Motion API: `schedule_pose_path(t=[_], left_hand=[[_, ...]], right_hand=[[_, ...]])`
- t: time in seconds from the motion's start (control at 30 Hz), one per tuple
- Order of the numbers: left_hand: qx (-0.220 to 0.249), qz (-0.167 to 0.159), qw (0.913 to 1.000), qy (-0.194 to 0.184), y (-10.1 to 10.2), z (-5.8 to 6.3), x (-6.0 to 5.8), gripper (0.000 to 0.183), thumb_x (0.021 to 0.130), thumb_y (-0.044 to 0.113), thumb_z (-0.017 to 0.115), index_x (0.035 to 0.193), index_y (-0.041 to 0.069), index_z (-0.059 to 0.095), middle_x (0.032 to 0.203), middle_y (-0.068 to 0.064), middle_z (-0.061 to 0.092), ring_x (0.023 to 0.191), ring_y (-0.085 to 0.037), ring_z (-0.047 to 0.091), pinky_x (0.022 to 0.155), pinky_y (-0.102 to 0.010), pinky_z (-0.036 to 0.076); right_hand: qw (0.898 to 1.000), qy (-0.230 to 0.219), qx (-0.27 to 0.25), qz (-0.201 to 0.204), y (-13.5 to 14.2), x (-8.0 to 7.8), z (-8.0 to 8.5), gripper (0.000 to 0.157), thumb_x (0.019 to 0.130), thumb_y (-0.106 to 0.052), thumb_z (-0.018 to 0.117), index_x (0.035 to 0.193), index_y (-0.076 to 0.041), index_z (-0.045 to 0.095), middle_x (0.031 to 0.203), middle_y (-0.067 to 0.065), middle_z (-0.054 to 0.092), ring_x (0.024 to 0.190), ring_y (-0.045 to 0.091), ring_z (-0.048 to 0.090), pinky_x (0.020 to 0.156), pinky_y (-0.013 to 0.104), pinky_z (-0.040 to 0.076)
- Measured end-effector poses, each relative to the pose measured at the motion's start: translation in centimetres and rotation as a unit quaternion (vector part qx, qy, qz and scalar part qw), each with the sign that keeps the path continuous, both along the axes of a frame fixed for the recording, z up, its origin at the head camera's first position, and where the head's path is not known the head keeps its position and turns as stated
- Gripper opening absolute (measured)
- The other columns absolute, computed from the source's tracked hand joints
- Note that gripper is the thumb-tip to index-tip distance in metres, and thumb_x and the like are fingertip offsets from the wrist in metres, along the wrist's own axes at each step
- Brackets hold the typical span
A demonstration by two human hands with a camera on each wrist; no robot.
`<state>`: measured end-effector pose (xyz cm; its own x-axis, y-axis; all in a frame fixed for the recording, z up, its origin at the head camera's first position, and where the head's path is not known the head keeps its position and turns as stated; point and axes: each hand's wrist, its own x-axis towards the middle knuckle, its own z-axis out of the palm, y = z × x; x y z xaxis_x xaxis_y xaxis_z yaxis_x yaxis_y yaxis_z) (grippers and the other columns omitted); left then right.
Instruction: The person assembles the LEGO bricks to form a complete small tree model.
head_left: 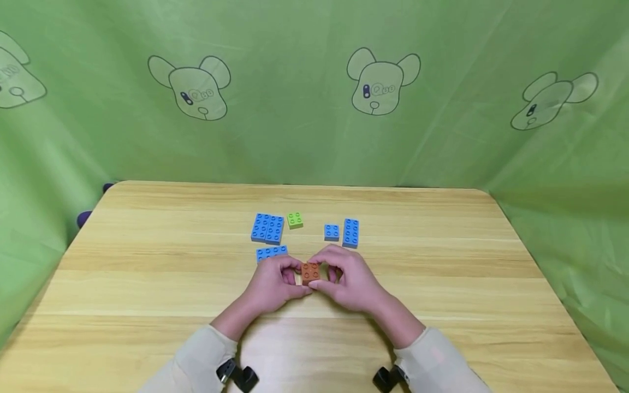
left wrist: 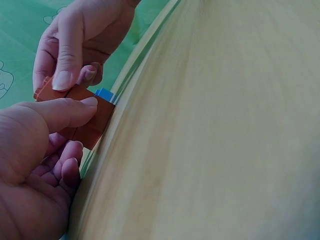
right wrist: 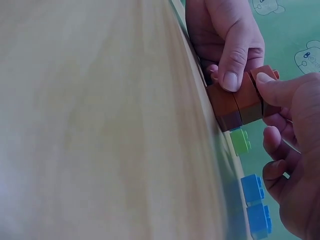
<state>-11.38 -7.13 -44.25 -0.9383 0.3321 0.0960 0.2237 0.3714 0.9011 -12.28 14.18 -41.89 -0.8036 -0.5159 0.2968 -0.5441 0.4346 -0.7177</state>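
A short stack of reddish-brown toy building bricks (head_left: 310, 272) stands between both hands at the middle of the table, studs up in the head view. My left hand (head_left: 275, 281) grips its lower part from the left, thumb across the near face. From the right, my right hand (head_left: 351, 279) pinches the top brown brick (right wrist: 264, 73), thumb on its side. A dark seam runs between this top brick and the one below in the right wrist view. Just beyond my left hand lies a blue brick (head_left: 272, 251), partly hidden by it.
Behind the hands lie two blue bricks (head_left: 267, 227) side by side, a small green brick (head_left: 295, 220), a small blue brick (head_left: 331, 232) and a longer blue brick (head_left: 351, 233). A green printed curtain (head_left: 295, 147) hangs behind the wooden table (head_left: 442, 245).
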Motion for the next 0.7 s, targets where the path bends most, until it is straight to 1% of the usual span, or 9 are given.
schedule_pose_path(t=[0.1,0.3,0.47,0.6,0.7], left_hand=[[-0.001,0.0,1.0,-0.005,0.0,0.0,0.0,0.036,0.071,0.009,0.091,0.101,0.002,0.073,0.074,-0.003,0.061,0.064,-0.014,0.056,0.054,-0.028,0.049],[-0.001,0.002,1.0,-0.005,0.0,0.0,-0.1,0.036,0.071,0.008,0.091,0.101,0.002,0.073,0.074,-0.002,0.061,0.063,-0.015,0.056,0.054,-0.027,0.049],[-0.003,0.002,1.0,-0.007,0.0,0.0,-0.1,0.037,0.071,0.009,0.092,0.102,0.001,0.072,0.074,-0.002,0.061,0.063,-0.015,0.057,0.054,-0.028,0.049],[-0.006,0.001,0.9999,-0.013,0.0,0.2,0.0,0.039,0.071,0.009,0.092,0.103,0.001,0.072,0.076,-0.003,0.062,0.065,-0.015,0.058,0.055,-0.028,0.051],[-0.01,-0.005,0.9998,-0.018,-0.2,0.5,0.0,0.039,0.071,0.009,0.091,0.105,0.002,0.072,0.078,-0.003,0.062,0.067,-0.015,0.058,0.058,-0.029,0.052]], right_hand=[[1.0,0.01,0.0,-0.001,0.0,0.1,-0.3,0.032,0.08,-0.019,0.087,0.11,-0.021,0.073,0.096,-0.014,0.062,0.062,0.011,0.052,0.053,0.027,0.046],[0.999,0.022,-0.024,-0.007,-0.2,0.2,-0.9,0.031,0.08,-0.019,0.086,0.109,-0.019,0.074,0.097,-0.014,0.064,0.062,0.011,0.052,0.052,0.026,0.046],[0.998,0.009,-0.049,-0.022,-0.3,0.4,-1.8,0.033,0.081,-0.019,0.086,0.111,-0.018,0.073,0.099,-0.011,0.064,0.062,0.011,0.052,0.052,0.026,0.047],[0.995,-0.016,-0.09,-0.032,-0.4,0.7,-2.3,0.035,0.08,-0.013,0.086,0.112,-0.014,0.072,0.098,-0.005,0.065,0.059,0.013,0.051,0.05,0.025,0.044],[0.992,-0.036,-0.115,-0.041,-0.7,0.9,-2.1,0.036,0.078,-0.006,0.086,0.111,-0.01,0.072,0.095,-0.001,0.065,0.057,0.015,0.049,0.048,0.024,0.04]])
